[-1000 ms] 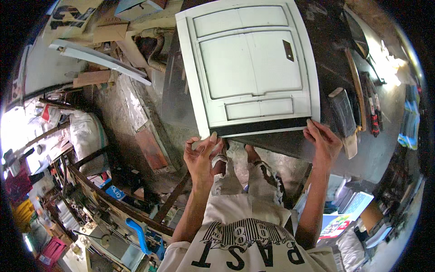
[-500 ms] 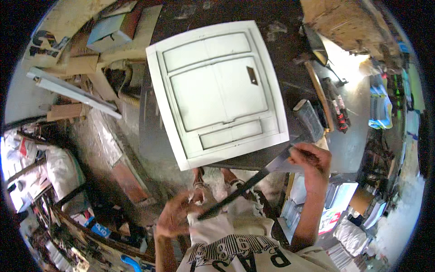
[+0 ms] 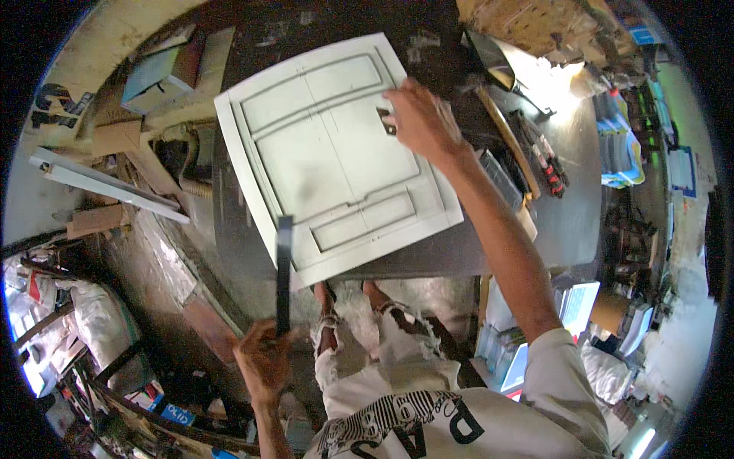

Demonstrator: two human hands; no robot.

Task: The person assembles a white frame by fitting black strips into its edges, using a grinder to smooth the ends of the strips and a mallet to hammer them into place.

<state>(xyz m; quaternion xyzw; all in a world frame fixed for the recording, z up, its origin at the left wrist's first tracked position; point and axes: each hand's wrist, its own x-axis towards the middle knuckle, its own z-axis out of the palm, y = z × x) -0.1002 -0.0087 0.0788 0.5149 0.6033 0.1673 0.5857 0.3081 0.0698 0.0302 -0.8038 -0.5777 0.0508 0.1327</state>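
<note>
A white panel (image 3: 306, 168) with dark grooves outlining several rectangular fields lies on the dark table. On its right part is a small dark brown plate (image 3: 388, 122), partly covered by my fingers. My right hand (image 3: 420, 122) reaches over the panel to that plate, thumb and forefinger apart at its edge. Near the panel's lower left corner, my left hand (image 3: 264, 356) is closed around the lower end of a long, dark, flat strip (image 3: 284, 275). The strip stands nearly upright in view, its upper end overlapping the panel's left edge.
Right of the panel lie a wooden slat (image 3: 508, 141), red-and-black hand tools (image 3: 549, 164) and a grey block (image 3: 501, 176) partly behind my forearm. A box (image 3: 160, 76) sits at the far left. Long white bars (image 3: 107, 186) jut out at the left.
My right hand has let go of the dark strip and moved up onto the panel beside the brown plate. My left hand has swung the strip upright and shifted left.
</note>
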